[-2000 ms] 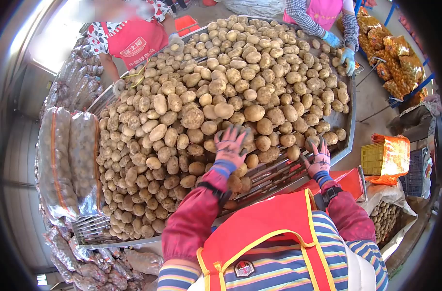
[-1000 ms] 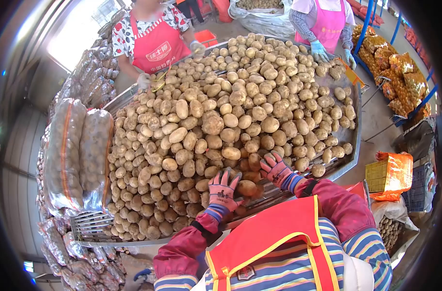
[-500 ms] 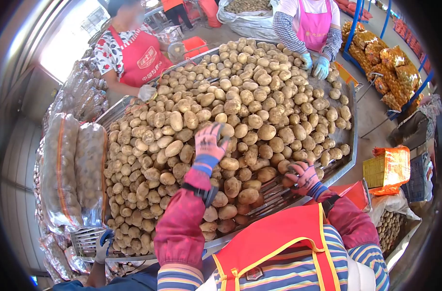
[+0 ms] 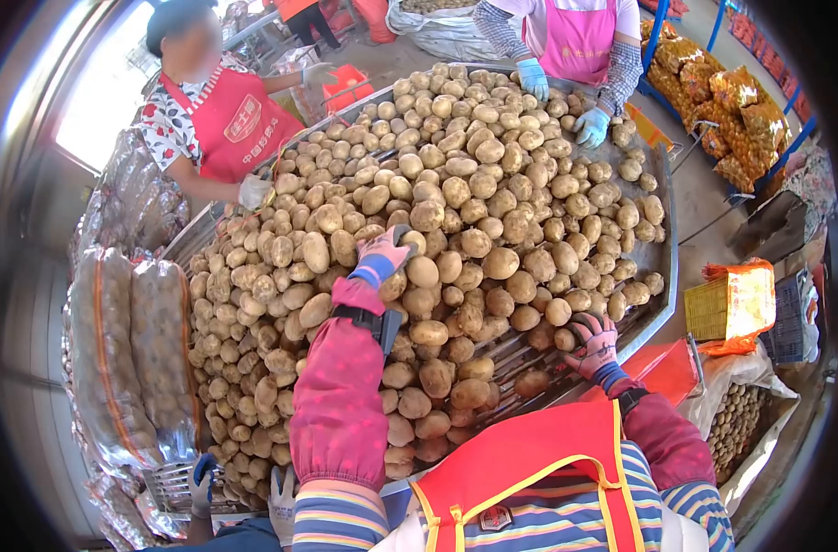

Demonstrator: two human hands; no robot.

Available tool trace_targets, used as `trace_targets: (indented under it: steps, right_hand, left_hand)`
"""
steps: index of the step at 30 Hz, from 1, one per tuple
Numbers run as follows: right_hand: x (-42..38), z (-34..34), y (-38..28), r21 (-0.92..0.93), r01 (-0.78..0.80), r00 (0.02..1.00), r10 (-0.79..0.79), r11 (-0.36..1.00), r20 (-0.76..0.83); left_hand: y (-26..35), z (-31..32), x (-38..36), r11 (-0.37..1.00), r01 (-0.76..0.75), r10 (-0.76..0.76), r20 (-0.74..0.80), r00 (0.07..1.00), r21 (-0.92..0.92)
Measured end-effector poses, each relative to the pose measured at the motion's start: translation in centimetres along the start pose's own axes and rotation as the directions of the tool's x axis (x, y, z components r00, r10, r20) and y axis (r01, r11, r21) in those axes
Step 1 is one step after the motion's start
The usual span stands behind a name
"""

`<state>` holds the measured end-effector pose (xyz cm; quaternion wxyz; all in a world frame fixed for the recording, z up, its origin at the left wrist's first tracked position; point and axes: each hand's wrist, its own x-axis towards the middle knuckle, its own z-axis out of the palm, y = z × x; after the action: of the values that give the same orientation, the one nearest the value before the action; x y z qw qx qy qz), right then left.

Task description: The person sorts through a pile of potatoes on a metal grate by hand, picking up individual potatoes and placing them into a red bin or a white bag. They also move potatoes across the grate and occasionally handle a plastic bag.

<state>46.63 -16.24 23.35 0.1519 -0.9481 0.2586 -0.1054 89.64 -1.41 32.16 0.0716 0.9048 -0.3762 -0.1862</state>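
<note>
Potatoes [image 4: 502, 262] lie heaped before me on a slatted metal bench [image 4: 656, 317]. The pile looks loose: a careless push or pull from either hand could send some rolling over the near edge. My left hand [image 4: 382, 253] stretches far across the heap, fingers bent beside one potato [image 4: 413, 243]; whether they grip it, I cannot tell. My right hand [image 4: 593, 345] sits nearer my body, fingers curved by another potato [image 4: 564, 339], their hold equally unclear. Opposite stands a pink-aproned co-worker [image 4: 580, 37].
</note>
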Motion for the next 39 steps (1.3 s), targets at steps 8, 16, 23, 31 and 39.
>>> trace_targets:
  steps: [8,16,23,31,39]
  right_hand:
    - [0.3,-0.3,-0.2,0.039,0.021,0.999,-0.020,0.999,-0.026]
    - [3.6,-3.8,-4.6,0.752,-0.166,0.981,0.186,0.638,0.059]
    - [6.2,-4.3,-8.8,0.519,-0.385,0.890,-0.157,-0.763,0.428]
    - [-0.8,-5.2,-3.1,0.445,-0.237,0.943,-0.094,-0.863,0.320]
    - [-12.5,-7.3,3.3,0.650,0.036,0.906,0.299,-0.759,0.299]
  left_hand:
    - [-1.3,-0.1,-2.2,0.389,-0.135,0.385,0.028,0.922,-0.911]
    - [5.6,1.8,-6.7,0.155,-0.145,0.466,-0.057,0.883,-0.977]
    - [13.4,7.3,-11.7,0.449,-0.509,0.432,-0.320,0.843,-0.735]
    - [8.7,9.6,-14.9,0.673,-0.548,0.466,-0.291,0.836,-0.497]
    - [8.2,8.6,-18.6,0.898,-0.364,0.389,-0.060,0.919,0.249]
